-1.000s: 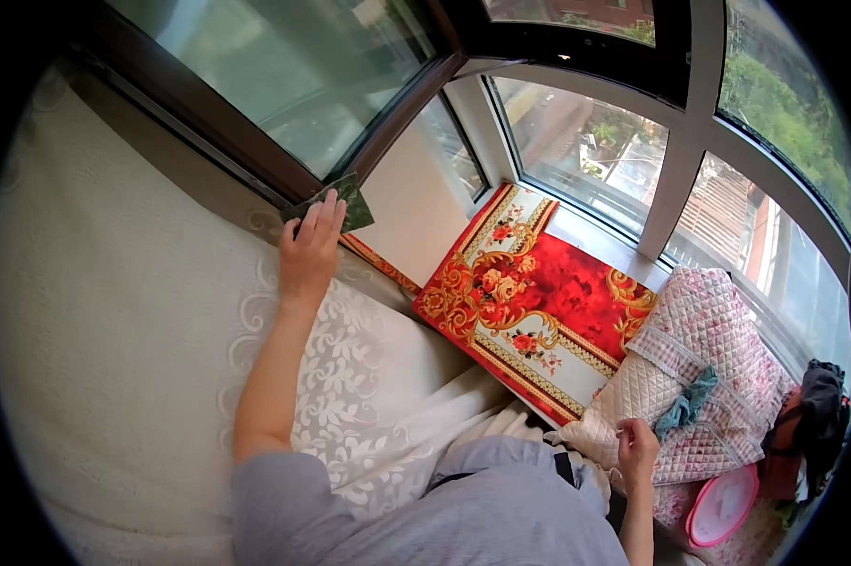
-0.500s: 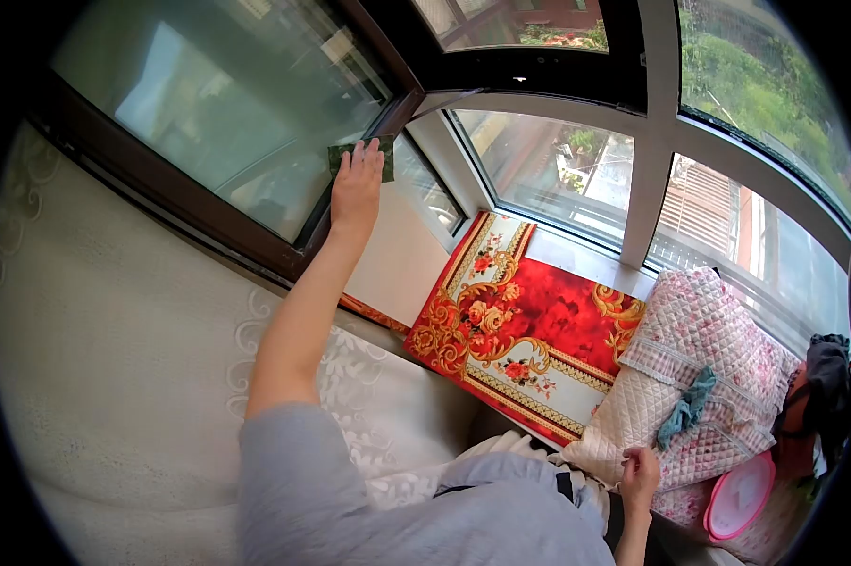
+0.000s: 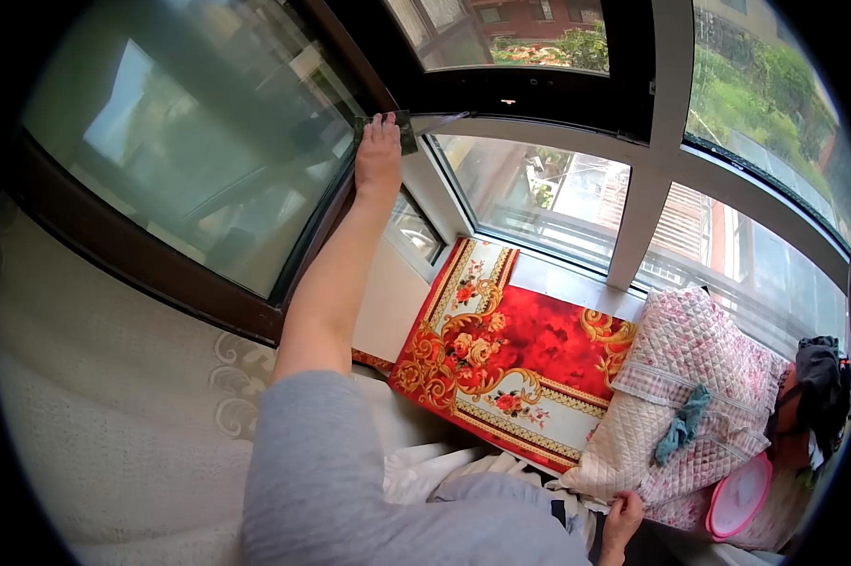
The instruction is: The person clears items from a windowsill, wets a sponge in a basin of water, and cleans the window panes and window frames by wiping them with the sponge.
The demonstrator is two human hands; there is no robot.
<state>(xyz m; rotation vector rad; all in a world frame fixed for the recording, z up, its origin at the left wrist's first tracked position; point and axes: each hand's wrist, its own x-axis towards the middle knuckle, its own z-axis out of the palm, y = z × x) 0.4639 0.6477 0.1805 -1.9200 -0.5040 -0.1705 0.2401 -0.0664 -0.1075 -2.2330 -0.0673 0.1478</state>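
Note:
My left hand [image 3: 379, 156] is stretched up against the side rail of the open brown window sash [image 3: 152, 250]. Its fingers press a dark green cloth [image 3: 408, 133] flat on the frame; the cloth sticks out on both sides of the fingers. Low at the right, my right hand [image 3: 624, 517] hangs near my waist beside the quilted pink-and-white cover [image 3: 694, 340], fingers curled, and whether anything is in them is too small to tell.
A red floral mat [image 3: 553, 335] lies on the sill under the fixed windows. On the quilted cover rests a teal cloth [image 3: 683, 424], with a pink-rimmed basin [image 3: 739, 496] below and dark bags [image 3: 820, 387] at the right. A pale curtain [image 3: 114, 406] hangs at the left.
My left hand and the green cloth have moved up along the sash rail, from its lower corner toward the top. The view has shifted too. My right hand stays low by my waist.

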